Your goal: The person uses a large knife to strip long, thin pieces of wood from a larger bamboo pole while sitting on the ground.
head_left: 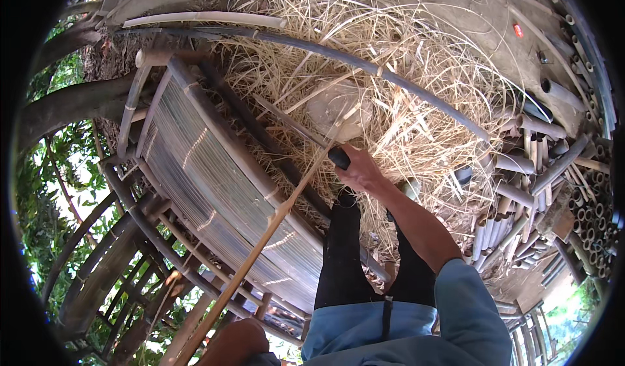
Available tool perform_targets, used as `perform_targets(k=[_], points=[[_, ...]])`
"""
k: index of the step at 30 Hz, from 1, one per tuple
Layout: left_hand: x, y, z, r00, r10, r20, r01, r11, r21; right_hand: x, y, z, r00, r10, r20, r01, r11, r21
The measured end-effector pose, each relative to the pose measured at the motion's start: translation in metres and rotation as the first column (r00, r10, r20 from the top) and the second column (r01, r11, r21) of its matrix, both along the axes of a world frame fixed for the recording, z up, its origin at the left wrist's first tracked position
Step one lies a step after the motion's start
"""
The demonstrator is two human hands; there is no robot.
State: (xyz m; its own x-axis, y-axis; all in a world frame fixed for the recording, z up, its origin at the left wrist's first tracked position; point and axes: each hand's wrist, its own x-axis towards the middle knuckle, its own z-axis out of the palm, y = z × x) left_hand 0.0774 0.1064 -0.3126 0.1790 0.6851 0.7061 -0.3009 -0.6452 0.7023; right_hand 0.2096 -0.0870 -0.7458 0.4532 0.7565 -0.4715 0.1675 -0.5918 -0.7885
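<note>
My right hand (pixel 358 169) is closed round the black handle of a long-bladed knife (pixel 290 122), whose blade points up and to the left. A long split bamboo strip (pixel 260 241) slants from the lower left up to the knife, crossing close to the handle and blade. Whether strip and blade touch, I cannot tell. Only part of my left arm (pixel 236 341) shows at the lower edge, beside the strip. My left hand is out of the picture.
Bamboo shavings (pixel 423 105) lie heaped on the ground around a flat stone (pixel 338 109). A slatted bamboo bench (pixel 221 170) stands at my left. A dark bamboo pole (pixel 312 48) arches over the shavings. Cut bamboo tubes (pixel 589 203) are stacked at the right.
</note>
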Motion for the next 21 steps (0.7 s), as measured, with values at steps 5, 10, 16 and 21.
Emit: perform_targets(k=[5,10,16,21], points=[[0.006,0.002,0.002,1.000,0.006,0.014,-0.007,0.999,0.031,-0.008,-0.028,0.036,1.000,0.029,0.007,-0.029,0.901,0.433],[0.022,0.005,-0.005,0.999,-0.019,0.035,0.017,0.999,0.048,0.011,-0.058,-0.066,0.964,-0.216,-0.156,0.138,0.906,-0.399],[0.045,-0.003,-0.009,0.991,0.116,0.059,-0.120,0.990,0.067,0.040,-0.060,-0.080,0.767,-0.182,-0.615,-0.060,0.934,-0.352],[0.022,0.035,-0.007,0.890,-0.450,0.077,0.453,0.892,-0.016,0.049,-0.047,-0.052,0.985,0.171,-0.023,-0.163,0.876,-0.454]])
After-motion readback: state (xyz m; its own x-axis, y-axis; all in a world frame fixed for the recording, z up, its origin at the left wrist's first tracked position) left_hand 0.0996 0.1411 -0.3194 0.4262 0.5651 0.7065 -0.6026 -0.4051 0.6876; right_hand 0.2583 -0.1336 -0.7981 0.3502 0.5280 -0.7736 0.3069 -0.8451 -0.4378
